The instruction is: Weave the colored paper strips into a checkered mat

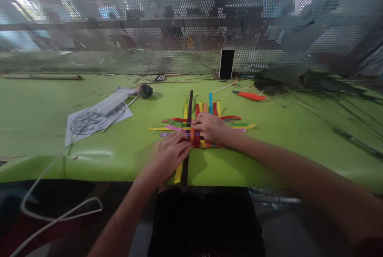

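Note:
A small mat of interwoven coloured strips (202, 144) lies on the green tabletop in front of me, with loose ends sticking out on all sides. Along its left side runs a long dark brown strip (185, 171), roughly upright in view, beside a yellow strip (178, 173). My left hand (172, 151) is at the lower left of the weave, its fingers closed at the dark strip. My right hand (211, 127) lies over the middle of the mat, fingers bent and pressed together on the strips near an orange one (192, 134). Both hands cover part of the weave.
A red-handled cutter (249, 96) lies to the right, and a phone (227, 64) leans against the perforated screen (134, 37). Leftward are a printed sheet (89, 119) and a dark ball (145, 91). Dark leaves (308, 83) lie back right; a white cable (42, 177) hangs off the front edge.

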`<state>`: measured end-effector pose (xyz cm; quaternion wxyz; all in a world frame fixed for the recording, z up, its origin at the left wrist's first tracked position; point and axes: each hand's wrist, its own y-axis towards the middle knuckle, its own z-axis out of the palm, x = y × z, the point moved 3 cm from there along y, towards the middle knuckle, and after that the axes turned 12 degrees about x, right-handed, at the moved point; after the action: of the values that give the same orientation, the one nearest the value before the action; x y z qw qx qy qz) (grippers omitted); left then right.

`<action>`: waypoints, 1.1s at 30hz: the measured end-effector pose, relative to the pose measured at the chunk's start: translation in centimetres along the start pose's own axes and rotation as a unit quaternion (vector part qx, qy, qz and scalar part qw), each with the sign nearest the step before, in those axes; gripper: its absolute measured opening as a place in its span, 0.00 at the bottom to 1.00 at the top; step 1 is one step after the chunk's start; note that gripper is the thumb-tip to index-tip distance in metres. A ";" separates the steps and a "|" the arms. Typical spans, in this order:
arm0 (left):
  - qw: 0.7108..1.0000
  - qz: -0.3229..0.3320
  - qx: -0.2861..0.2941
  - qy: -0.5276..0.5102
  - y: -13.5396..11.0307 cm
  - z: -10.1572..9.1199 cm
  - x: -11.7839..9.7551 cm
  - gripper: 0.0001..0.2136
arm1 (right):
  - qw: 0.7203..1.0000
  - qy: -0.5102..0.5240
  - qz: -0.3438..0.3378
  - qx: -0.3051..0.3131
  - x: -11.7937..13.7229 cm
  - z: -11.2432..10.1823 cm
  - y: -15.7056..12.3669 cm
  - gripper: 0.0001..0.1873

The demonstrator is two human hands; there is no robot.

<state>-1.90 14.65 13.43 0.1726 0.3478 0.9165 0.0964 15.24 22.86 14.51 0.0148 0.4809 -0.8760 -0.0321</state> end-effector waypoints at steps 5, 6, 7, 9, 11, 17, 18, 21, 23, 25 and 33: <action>1.000 0.001 0.006 -0.014 0.1 0.2 0.4 0.05 | 0.999 0.020 -0.015 -0.021 0.7 -0.1 -1.0 0.17; 1.000 0.000 0.006 -0.020 0.1 0.2 0.5 0.05 | 0.999 0.022 -0.016 -0.018 0.8 0.0 -1.0 0.18; 1.000 -0.001 0.004 -0.024 0.1 0.3 0.6 0.05 | 0.999 0.024 -0.017 -0.013 0.7 0.0 -1.1 0.18; 1.000 0.002 -0.005 -0.030 0.0 0.3 0.6 0.05 | 0.999 0.025 -0.022 -0.002 0.6 0.0 -1.0 0.17; 0.999 0.004 -0.014 -0.028 0.0 0.2 0.6 0.06 | 0.999 0.024 -0.023 0.007 0.5 0.0 -0.9 0.17; 0.999 -0.025 -0.014 -0.018 0.0 -0.1 0.3 0.04 | 1.000 0.008 -0.015 0.025 0.6 -0.1 -0.8 0.15; 0.999 -0.029 -0.014 -0.016 -0.1 -0.1 0.2 0.03 | 1.000 0.010 -0.008 0.023 0.6 -0.1 -0.8 0.15; 1.000 -0.012 -0.012 -0.010 0.0 -0.2 0.0 0.02 | 0.999 0.029 0.012 0.012 0.6 0.0 -0.7 0.14; 1.000 0.013 -0.012 -0.006 -0.1 -0.3 -0.2 0.03 | 0.999 0.043 0.017 0.007 0.6 0.0 -0.7 0.14; 1.000 0.026 -0.015 -0.006 -0.1 -0.4 -0.3 0.05 | 0.998 0.055 0.018 0.005 0.6 -0.1 -0.7 0.15; 1.000 -0.007 -0.025 -0.014 -0.2 -0.3 0.0 0.05 | 0.996 0.085 0.024 -0.006 0.7 -0.5 -0.9 0.19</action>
<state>-2.13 14.48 13.67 0.1947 0.3380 0.9138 0.1136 15.63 21.80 14.92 0.0927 0.4607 -0.8827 0.0040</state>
